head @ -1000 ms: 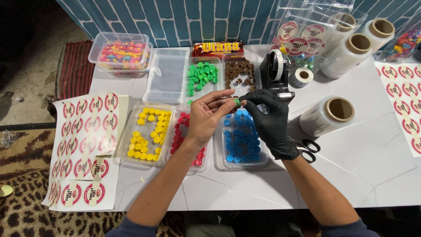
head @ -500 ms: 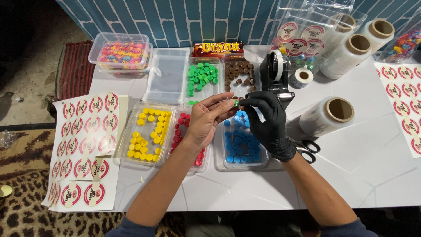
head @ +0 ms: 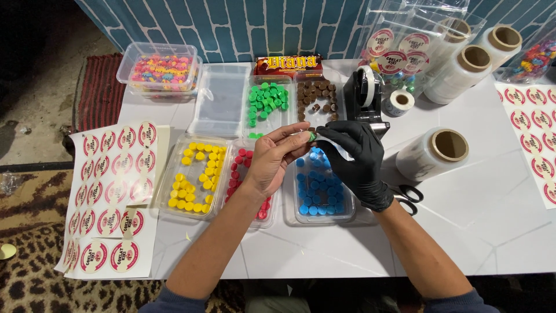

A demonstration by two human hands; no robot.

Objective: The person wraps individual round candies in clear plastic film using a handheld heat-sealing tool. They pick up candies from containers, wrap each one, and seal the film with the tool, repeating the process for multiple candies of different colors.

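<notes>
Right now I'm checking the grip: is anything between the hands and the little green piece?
Nothing visible. The left hand pinches the green piece at its fingertips, and the gloved right hand meets it there, holding a pale strip.

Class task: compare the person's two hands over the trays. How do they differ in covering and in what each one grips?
The left hand is bare, while the right hand wears a black glove. The left hand pinches a small green piece at its fingertips, while the right hand holds a strip of clear film beside that piece. Both hands meet above the tray of blue pieces.
</notes>
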